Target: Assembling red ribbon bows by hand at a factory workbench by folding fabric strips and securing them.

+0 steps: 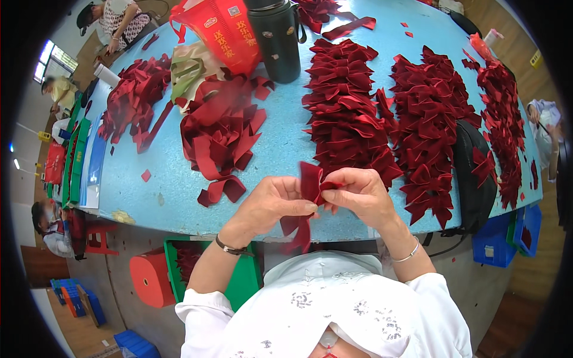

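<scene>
Just over the near edge of the blue table [161, 203], both my hands work on one dark red velvet ribbon [311, 182]. My left hand [271, 203] pinches it between thumb and fingers, and a loose tail hangs below. With closed fingertips my right hand [360, 194] grips a folded part of the same ribbon, close to the left thumb. A loose pile of red ribbon strips [218, 128] lies beyond my left hand. Past my right hand are stacked rows of finished-looking red velvet bows [346, 113].
More bow rows [430, 113] and a black bag [474, 179] lie to the right. At the back stand a dark green flask [274, 45] and a red bag [218, 33]. Below the edge are a green crate [236, 274] and a red spool [149, 277]. Several people work around.
</scene>
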The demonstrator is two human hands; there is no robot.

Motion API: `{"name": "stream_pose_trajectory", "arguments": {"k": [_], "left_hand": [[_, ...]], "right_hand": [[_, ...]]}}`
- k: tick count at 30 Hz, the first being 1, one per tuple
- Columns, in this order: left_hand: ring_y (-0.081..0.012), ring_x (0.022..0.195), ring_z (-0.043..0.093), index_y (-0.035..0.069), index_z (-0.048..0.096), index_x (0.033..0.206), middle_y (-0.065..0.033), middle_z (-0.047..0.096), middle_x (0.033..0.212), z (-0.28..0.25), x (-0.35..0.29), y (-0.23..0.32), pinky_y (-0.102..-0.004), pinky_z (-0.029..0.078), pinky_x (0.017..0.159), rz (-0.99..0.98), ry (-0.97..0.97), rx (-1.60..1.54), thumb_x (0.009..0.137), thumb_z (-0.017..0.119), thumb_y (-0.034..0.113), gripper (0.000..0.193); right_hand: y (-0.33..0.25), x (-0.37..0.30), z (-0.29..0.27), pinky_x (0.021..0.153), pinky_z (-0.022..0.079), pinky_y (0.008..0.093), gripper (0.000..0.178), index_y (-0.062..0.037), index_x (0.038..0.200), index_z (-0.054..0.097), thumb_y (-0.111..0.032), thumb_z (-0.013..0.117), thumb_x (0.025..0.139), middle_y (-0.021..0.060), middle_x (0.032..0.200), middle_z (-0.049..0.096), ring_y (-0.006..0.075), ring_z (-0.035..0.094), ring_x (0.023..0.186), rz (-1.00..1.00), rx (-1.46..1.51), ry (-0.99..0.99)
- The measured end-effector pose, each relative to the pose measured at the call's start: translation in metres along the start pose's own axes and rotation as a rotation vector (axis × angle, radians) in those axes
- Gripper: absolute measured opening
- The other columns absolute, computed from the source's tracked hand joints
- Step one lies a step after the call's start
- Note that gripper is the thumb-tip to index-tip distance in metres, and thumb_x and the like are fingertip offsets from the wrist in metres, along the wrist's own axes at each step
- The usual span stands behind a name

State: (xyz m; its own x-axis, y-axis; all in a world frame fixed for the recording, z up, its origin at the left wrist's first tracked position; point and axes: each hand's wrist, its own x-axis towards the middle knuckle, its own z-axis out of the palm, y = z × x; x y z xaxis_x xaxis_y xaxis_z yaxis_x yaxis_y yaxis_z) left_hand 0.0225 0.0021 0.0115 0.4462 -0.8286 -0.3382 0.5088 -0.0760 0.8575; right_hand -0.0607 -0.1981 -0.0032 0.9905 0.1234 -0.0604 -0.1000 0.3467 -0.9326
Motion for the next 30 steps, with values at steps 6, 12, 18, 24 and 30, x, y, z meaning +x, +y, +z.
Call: {"name": "stream_pose_trajectory", "arguments": {"k": [6,12,18,24,30], "left_hand": [[-0.0177,0.077,0.066,-0.004,0.062,0.106,-0.0103,0.068,0.095,0.008,0.01,-0.02,-0.0313,0.055,0.074,0.118,0.242,-0.202,0.082,0.071,0.002,0.027],[-0.0184,0.073,0.066,-0.003,0.062,0.103,-0.0098,0.068,0.092,0.011,0.016,-0.027,-0.0313,0.055,0.069,0.122,0.341,-0.288,0.081,0.07,0.0,0.023],[-0.0194,0.071,0.066,-0.003,0.063,0.102,-0.0101,0.068,0.089,0.008,0.015,-0.028,-0.0311,0.055,0.067,0.088,0.36,-0.295,0.082,0.07,-0.001,0.021],[-0.0136,0.074,0.064,-0.004,0.065,0.104,-0.0073,0.068,0.088,0.009,0.012,-0.035,-0.026,0.052,0.07,0.103,0.33,-0.235,0.084,0.07,0.004,0.022],[-0.007,0.08,0.058,-0.004,0.064,0.109,-0.0032,0.067,0.089,0.016,0.012,-0.038,-0.0215,0.048,0.075,0.202,0.347,-0.083,0.088,0.069,0.011,0.026]], "right_hand": [[0.029,0.006,0.004,0.05,0.046,0.0219,0.011,0.0024,0.093,0.064,-0.009,0.062,0.093,0.0013,0.07,0.059,0.0076,0.054,0.055,-0.181,-0.183,0.314],[0.035,0.014,0.013,0.048,0.045,0.022,0.016,0.001,0.09,0.062,-0.014,0.059,0.096,-0.002,0.064,0.054,0.0049,0.052,0.053,-0.167,-0.246,0.446],[0.037,0.018,0.002,0.052,0.044,0.019,0.015,0.0002,0.091,0.061,-0.014,0.061,0.095,-0.0013,0.071,0.056,0.0043,0.051,0.061,-0.151,-0.121,0.42],[0.014,0.021,0.008,0.06,0.045,0.0183,0.011,-0.0005,0.086,0.062,-0.01,0.068,0.089,0.0006,0.081,0.059,0.0052,0.051,0.069,-0.172,-0.237,0.306],[0.014,0.024,-0.004,0.068,0.048,0.021,0.009,0.001,0.089,0.069,-0.005,0.072,0.083,0.0017,0.086,0.062,0.0074,0.057,0.077,-0.164,-0.36,0.117]]}}
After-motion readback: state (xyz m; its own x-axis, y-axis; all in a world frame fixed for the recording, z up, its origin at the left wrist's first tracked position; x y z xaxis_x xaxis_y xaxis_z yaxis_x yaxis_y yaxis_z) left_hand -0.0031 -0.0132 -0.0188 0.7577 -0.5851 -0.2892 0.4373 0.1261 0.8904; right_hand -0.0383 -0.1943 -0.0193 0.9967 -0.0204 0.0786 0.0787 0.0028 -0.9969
